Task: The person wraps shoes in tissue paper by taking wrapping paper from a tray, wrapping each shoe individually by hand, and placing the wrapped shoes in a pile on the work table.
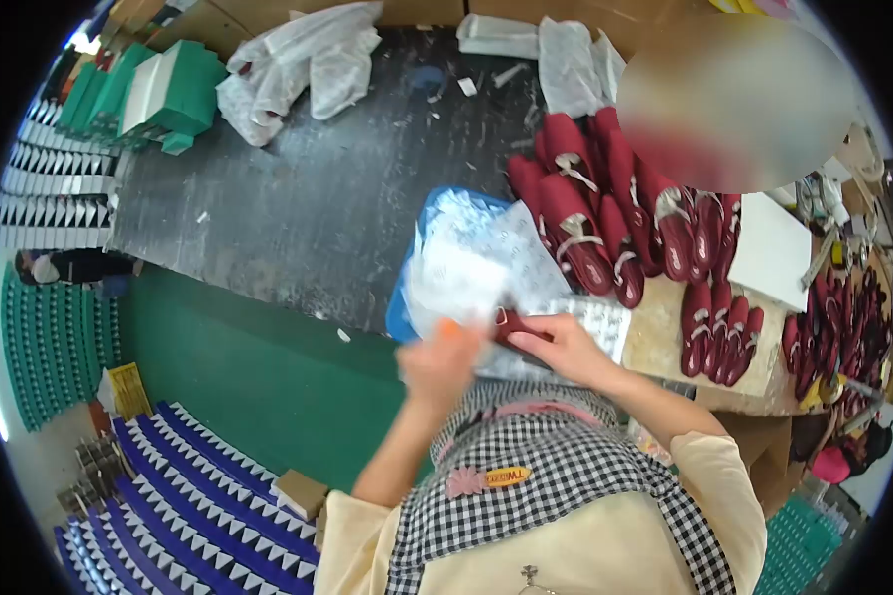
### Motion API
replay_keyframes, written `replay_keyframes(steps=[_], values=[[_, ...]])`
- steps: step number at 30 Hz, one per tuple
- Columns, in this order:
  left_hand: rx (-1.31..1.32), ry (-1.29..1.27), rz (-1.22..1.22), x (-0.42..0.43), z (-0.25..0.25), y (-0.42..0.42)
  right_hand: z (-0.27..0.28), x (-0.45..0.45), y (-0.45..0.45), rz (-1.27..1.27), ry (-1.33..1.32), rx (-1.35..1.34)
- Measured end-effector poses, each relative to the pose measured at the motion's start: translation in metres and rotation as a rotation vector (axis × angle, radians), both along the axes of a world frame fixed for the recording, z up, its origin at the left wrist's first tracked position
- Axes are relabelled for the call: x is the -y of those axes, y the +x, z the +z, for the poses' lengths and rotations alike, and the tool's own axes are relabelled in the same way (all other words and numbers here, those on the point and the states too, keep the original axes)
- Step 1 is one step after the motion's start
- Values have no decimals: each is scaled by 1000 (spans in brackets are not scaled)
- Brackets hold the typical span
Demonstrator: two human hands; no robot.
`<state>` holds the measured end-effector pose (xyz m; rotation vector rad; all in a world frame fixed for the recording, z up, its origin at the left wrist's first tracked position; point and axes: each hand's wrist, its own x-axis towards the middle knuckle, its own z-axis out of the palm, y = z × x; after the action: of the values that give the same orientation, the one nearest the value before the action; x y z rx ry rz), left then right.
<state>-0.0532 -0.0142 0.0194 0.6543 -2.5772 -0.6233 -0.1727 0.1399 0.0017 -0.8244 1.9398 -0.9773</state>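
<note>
The right hand [571, 349] is clamping a dark red shoe [510, 331] beside the left hand [437, 369].
The left is blurring near something orange [449, 328], its grip impossible to tell; a blue basket [398, 317] is sitting just beyond. The shoe is probably handling as light, smooth and bendy, its sides likely offering the surest hold.

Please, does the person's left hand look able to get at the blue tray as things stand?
Probably yes. The left hand is close beside the blue tray, with nothing visible blocking its near side. But the hand is blurred, and something orange shows at its fingers, so it may not be free.
</note>
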Motion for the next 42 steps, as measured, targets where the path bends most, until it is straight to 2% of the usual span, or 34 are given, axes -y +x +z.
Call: replay_keyframes(steps=[2, 3, 4, 5, 6, 7, 9, 10, 12, 13, 14, 16, 17, 18, 19, 20, 21, 22, 24, 25, 27, 29, 30, 32, 34, 35, 37, 38, 39, 40, 41, 42], values=[[-110, -65, -164, -31, 17, 10, -10, 34, 7, -463, -38, 816], [-137, -19, -78, -25, 11, 16, -13, 59, 7, -379, -200, 953], [-205, -48, 6, -1, -3, 23, -31, 97, 10, -253, -403, 686], [-271, -14, 126, 27, 7, 29, 5, 145, -2, -208, -391, 680], [-333, 26, 248, 56, 20, 36, 17, 193, -5, -189, -524, 569], [-317, -76, 364, 86, 38, 44, 46, 227, -16, -134, -441, 542], [-438, -74, 514, 115, 80, 37, 75, 299, -17, -398, -1048, 838], [-441, -68, 506, 120, 84, 35, 75, 289, -19, -206, -961, 712], [-612, 246, 560, 126, 82, 19, 42, 264, -9, 16, -811, 343], [-595, 295, 464, 124, 63, 10, 45, 232, -12, 158, -576, 285], [-571, 354, 367, 115, 37, 3, 25, 207, -5, 163, -535, 180], [-468, 497, 298, 86, 8, -11, 7, 145, -25, 28, -422, 30], [-391, 564, 266, 78, 0, -16, -5, 107, -39, -146, -398, 78], [-389, 572, 251, 76, -6, -17, 5, 60, -57, -331, -222, 18], [-359, 577, 206, 76, -12, -16, -12, 12, -74, -555, -227, -137], [-336, 581, 165, 77, -17, -16, -20, -29, -94, -717, -78, -570], [-307, 581, 129, 77, -21, -13, -24, -75, -118, -859, -65, -658], [-275, 579, 93, 73, -23, -13, -43, -119, -147, -816, -129, -1046], [-168, 443, 5, 49, -25, -28, -106, -167, -172, -798, 233, -1156], [-127, 468, -4, 35, -24, -39, -105, -173, -174, -791, 230, -1153], [-42, 484, 2, 19, -27, -48, -85, -173, -174, -764, 28, -924], [93, 354, 10, 14, -36, -48, -7, -150, -144, -831, -27, -566], [110, 342, 38, 13, -39, -47, 16, -146, -129, -811, -37, -539], [195, 36, -11, 16, -43, -49, 48, -136, -100, -506, 16, -347], [236, -140, -21, 20, -49, -47, 71, -119, -72, -214, 216, -178], [246, -148, -14, 16, -47, -42, 67, -108, -63, -207, 207, -169], [184, -209, -93, -2, -40, -33, 55, -90, -48, -26, 145, 4], [134, -351, -154, -17, -26, -27, 45, -78, -47, 19, 57, 164], [81, -495, -215, -32, -14, -17, 16, -68, -41, -44, -126, 520], [-31, -270, -243, -40, -12, -3, 12, -50, -39, -41, -99, 641], [-63, -260, -224, -38, -5, 10, 10, -25, -37, -43, -74, 757], [-97, -245, -215, -31, 3, 20, 16, 16, -33, -126, -123, 761]])
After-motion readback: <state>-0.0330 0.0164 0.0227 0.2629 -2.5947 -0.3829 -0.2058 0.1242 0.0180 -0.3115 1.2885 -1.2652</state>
